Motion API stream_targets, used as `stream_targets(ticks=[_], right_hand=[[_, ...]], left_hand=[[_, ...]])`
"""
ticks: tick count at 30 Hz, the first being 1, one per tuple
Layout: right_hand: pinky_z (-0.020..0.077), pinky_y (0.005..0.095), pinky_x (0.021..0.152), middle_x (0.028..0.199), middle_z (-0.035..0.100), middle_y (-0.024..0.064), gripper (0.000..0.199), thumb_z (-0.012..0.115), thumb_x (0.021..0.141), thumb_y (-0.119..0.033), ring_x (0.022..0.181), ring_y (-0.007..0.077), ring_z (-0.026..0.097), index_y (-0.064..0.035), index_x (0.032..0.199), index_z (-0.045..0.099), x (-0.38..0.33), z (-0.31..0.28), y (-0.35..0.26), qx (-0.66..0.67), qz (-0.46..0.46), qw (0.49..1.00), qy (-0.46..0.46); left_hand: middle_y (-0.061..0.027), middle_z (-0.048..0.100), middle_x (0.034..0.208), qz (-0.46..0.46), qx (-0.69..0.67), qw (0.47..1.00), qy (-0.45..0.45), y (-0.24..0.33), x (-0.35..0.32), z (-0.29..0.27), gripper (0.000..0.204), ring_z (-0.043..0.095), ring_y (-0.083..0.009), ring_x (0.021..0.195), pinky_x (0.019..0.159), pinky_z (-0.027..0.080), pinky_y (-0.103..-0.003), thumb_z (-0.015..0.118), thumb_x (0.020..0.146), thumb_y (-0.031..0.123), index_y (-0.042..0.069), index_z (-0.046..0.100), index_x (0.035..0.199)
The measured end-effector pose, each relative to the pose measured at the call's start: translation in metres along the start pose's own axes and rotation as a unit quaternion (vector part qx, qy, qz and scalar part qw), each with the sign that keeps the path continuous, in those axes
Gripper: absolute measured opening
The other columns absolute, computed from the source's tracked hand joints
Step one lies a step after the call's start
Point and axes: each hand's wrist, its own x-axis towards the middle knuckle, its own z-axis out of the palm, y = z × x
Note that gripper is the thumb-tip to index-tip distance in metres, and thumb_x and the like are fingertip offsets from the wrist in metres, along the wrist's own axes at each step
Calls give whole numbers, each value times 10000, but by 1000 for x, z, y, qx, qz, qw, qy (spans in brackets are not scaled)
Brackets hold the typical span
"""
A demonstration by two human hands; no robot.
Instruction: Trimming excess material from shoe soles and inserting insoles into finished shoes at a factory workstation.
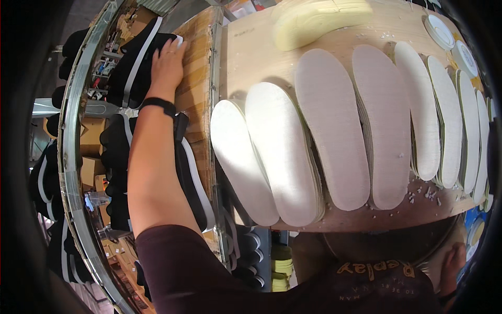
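Observation:
My left arm stretches up the left side, with a black band on the wrist. My left hand point(168, 64) lies against a black shoe point(121, 73) with a white sole edge, its fingers extended and slightly apart over the shoe's dark surface. Another black shoe with a white edge point(194, 178) lies beside my forearm. At the lower right, my right hand point(454, 266) is low beside my body, below the table's near edge; its fingers are too dark and small to make out. Nearest on the wooden table point(251, 49) stand stacks of pale insoles point(282, 152).
Greyish insole stacks point(334, 131) and narrower white ones point(418, 110) continue rightward. A pale yellow sole-shaped piece point(314, 26) lies at the back. Round white lids point(439, 31) sit far right. Small white crumbs point(426, 193) dot the table. A metal-edged rack point(78, 115) borders the left.

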Motion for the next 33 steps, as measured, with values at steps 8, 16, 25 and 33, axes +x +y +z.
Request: stream_targets(ticks=[8, 16, 25, 33], right_hand=[[439, 413, 671, 809, 509, 194, 170, 468, 760, 40, 738, 364, 528, 31, 925, 508, 2, 3, -2, -27, -39, 999, 4], [436, 423, 662, 807, 507, 195, 244, 468, 748, 93, 724, 371, 516, 30, 979, 510, -8, -12, -10, -69, -56, 995, 46], [432, 384, 622, 761, 525, 170, 137, 471, 753, 86, 686, 347, 532, 9, 854, 521, -1, -22, -21, -26, 0, 999, 27], [451, 392, 647, 784, 561, 152, 119, 496, 733, 60, 714, 340, 557, -15, 820, 526, 2, -13, -17, 55, -34, 997, 51]], left_hand=[[33, 283, 1539, -37, 175, 975, -131, -9, 18, 21, 466, 222, -173, 1429, 1138, 210, -493, 290, 975, 161, 152, 377, 1433], [-33, 250, 1540, -174, 144, 942, -250, -33, -4, 91, 459, 170, -312, 1431, 1107, 278, -546, 365, 950, 160, 72, 420, 1397], [-213, 586, 1232, -117, -80, 963, -231, 68, 14, -1, 319, 572, -348, 1153, 972, 467, -438, 439, 905, 112, 6, 678, 1088], [-220, 611, 1106, -16, -75, 994, -74, 125, -173, -207, 326, 581, -401, 1059, 948, 462, -459, 488, 901, 227, 13, 584, 1128]])
